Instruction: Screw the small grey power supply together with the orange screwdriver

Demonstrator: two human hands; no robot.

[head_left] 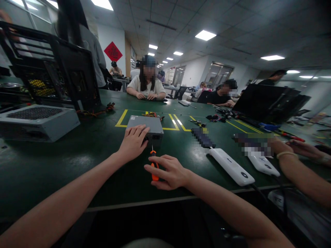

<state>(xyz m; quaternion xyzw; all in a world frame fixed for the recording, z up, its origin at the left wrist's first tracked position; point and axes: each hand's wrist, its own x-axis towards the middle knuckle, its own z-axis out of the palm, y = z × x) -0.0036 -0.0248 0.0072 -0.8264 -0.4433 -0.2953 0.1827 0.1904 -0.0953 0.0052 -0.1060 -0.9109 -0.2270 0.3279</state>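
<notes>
A grey computer power supply (152, 124) lies on the green table in front of me, its socket side facing me. My left hand (134, 139) holds its left front part, with the fingers over the top and the thumb down by the front face. In my right hand (168, 172) is a screwdriver (154, 174) with an orange and black handle. Its shaft points away from me at the front face of the power supply. Whether the tip sits in a screw is too small to tell. My outer right fingers are spread loosely about the handle.
Another power supply (38, 120) and a black computer case (59, 72) stand at left. White power banks (231, 167) lie at right, near a neighbour's hands (281, 146). Loose cables (219, 116) and a dark panel (266, 103) are beyond. Across the table sits a person (147, 82).
</notes>
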